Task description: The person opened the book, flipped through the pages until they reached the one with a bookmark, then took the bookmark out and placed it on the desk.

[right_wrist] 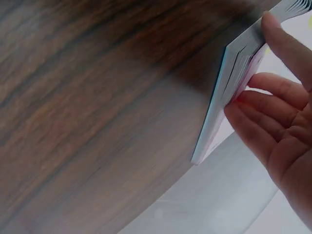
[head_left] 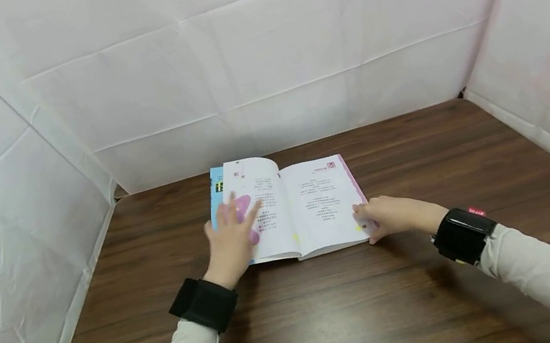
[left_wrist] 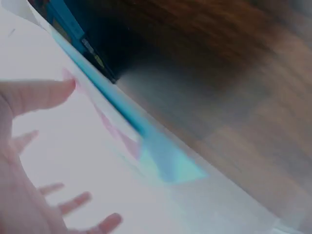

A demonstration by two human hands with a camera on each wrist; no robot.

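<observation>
On the dark wooden worktop (head_left: 386,299) the open book (head_left: 289,209) lies flat: keep the left hand (head_left: 231,237), fingers spread, pressing its left page while the right hand (head_left: 390,215) pinches the right-hand page edges lightly.

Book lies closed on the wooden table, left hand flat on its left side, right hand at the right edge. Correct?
Not quite: the book lies open, its two printed pages spread, as the head view shows. The rest holds: it is on the wooden table, the left hand rests flat on the left page, and the right hand is at the right edge.
</observation>
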